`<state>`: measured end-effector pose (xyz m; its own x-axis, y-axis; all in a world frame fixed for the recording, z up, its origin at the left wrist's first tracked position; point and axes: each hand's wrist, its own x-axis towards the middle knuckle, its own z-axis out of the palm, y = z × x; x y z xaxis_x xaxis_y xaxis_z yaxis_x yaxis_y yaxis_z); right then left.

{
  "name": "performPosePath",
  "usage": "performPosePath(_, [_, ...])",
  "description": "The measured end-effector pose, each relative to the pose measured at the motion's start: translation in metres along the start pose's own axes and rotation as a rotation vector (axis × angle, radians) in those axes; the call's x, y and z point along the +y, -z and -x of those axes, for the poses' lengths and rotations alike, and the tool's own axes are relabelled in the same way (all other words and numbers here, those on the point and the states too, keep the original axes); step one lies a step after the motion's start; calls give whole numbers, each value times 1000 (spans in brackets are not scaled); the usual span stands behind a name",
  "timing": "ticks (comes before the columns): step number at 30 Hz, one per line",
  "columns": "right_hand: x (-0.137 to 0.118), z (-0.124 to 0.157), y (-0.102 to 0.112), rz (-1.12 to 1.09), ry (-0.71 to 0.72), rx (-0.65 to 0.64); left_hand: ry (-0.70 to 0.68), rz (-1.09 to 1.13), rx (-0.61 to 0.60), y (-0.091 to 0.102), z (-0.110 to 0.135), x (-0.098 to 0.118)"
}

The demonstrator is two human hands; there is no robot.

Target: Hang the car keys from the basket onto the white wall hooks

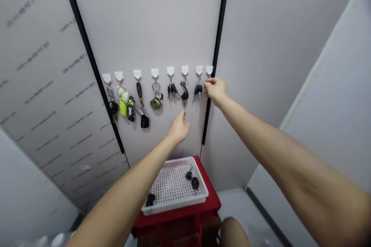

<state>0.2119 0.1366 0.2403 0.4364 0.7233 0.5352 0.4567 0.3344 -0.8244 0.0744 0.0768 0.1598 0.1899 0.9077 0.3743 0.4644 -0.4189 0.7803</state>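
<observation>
- Keys (198, 89) hang, in the head view, just left of the end hook (209, 70) and close beside the tips of the right hand (216, 90); whether the two touch cannot be told.
- The right hand is just below the end hook, its fingers drawn narrow. Whether anything is pinched there cannot be told, since the fingers cover their own grip. The raised reach probably suits handling something at hook height.
- The left hand (179, 128) is below and left of the end hook, loosely spread with one finger pointing up; no thing shows in it. The keys lie above it and to its right. Being low, it seems to leave the right hand room.
- Other hooks (155, 72) run leftward from the end hook along the panel (150, 19), each bearing its own set, presumably so that the sets stay untangled.
- A green tag (123, 107) hangs far left of the end hook and likely helps to tell one set apart.
- The tray (176, 207) sits below and left of the end hook, on a red stand (213, 197). Its raised rim likely stops the loose keys (195, 182) inside from sliding off.
</observation>
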Motion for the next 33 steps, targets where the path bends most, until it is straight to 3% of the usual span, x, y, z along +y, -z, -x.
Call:
performPosePath(2, [13, 19, 2, 105, 110, -48, 41, -14, -22, 0, 19, -20])
performPosePath(3, [21, 34, 3, 174, 164, -147, 62, -19, -40, -1, 29, -32])
performPosePath(5, [41, 74, 4, 349, 268, -481, 115, -36, -80, -3, 50, -56])
performPosePath(7, [65, 120, 4, 562, 384, -901, 181, -55, -103, -5, 69, -80])
performPosePath(8, [78, 142, 3, 686, 423, -1052, 214, -63, -104, -6, 78, -91])
performPosePath(9, [91, 162, 1, 794, 442, -1101, 248, -69, -101, -7, 86, -101])
performPosePath(13, [131, 210, -9, 1020, 617, -1031, 356, -72, -99, -8, 108, -129])
performPosePath(16, [143, 218, -17, 1029, 647, -995, 409, -45, -100, -10, 118, -137])
performPosePath(20, [140, 215, -19, 971, 610, -1009, 407, 63, -79, -12, 121, -136])
performPosePath(23, [130, 209, -16, 842, 443, -1020, 409, 180, -66, -16, 118, -132])
performPosePath(27, [110, 188, -9, 441, 64, -1010, 350, 335, -61, -25, 102, -114])
performPosePath(30, [90, 164, -4, 88, -219, -920, 239, 436, -123, -31, 79, -88])
performPosePath(33, [63, 136, 4, -172, -364, -775, 166, 541, -134, -32, 52, -54])
